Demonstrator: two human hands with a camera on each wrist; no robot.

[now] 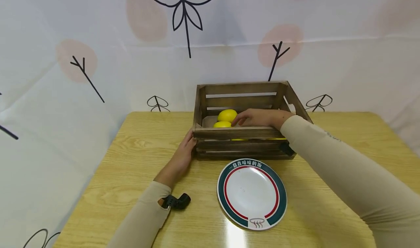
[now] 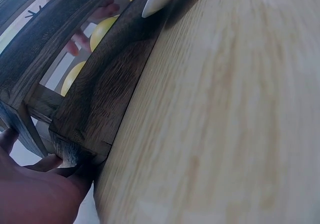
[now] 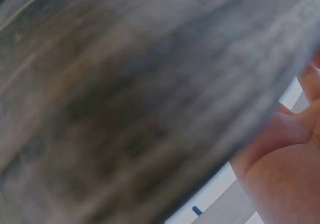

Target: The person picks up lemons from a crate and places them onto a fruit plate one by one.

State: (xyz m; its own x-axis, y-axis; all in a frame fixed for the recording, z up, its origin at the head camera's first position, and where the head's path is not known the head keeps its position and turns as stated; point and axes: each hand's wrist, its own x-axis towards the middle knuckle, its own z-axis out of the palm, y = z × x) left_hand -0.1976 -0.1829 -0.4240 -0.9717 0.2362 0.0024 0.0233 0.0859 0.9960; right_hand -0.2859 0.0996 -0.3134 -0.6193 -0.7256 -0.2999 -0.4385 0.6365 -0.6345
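In the head view, a brown slatted wooden crate [image 1: 242, 133] stands on the table with yellow lemons [image 1: 227, 115] inside. My right hand [image 1: 259, 117] reaches over the crate's front into it, fingers pointing down beside a lemon [image 1: 222, 124]. Through the slats in the left wrist view, fingertips [image 2: 82, 38] show close to a lemon [image 2: 101, 33]; whether they grip it is hidden. My left hand [image 1: 183, 151] rests against the crate's left front corner, its fingers extended along the side. The right wrist view is mostly blurred wood, with part of my right hand [image 3: 285, 169] at the edge.
A round white plate [image 1: 252, 195] with a green rim and red ring lies in front of the crate on the wooden table [image 1: 147, 138]. Behind hangs a white cloth [image 1: 229, 66] with plant drawings. A black wrist camera [image 1: 178, 201] sits on my left forearm.
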